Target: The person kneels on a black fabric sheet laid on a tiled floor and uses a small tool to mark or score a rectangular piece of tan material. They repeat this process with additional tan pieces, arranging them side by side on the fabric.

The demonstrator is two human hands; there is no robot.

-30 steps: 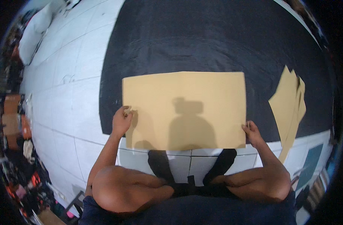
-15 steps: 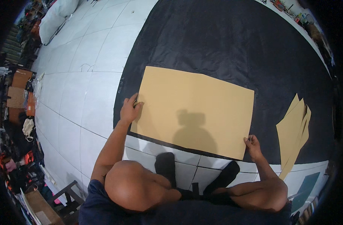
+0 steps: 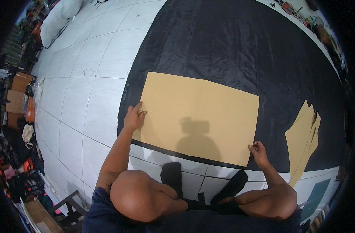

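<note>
Under right hand (image 3: 258, 152), hidden cardboard (image 3: 198, 116) corner

Cardboard sheet (image 3: 198, 116) on cloth (image 3: 232, 46), cloth on floor (image 3: 88, 89), stacked sheets (image 3: 301, 139) right

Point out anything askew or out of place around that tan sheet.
The stack of tan sheets at the right is fanned, its corners not lined up. The large tan sheet lies flat on the black cloth, undamaged.

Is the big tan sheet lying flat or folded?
Flat: the tan sheet lies spread on the black cloth, all four corners showing; left hand and right hand at its edges.
</note>
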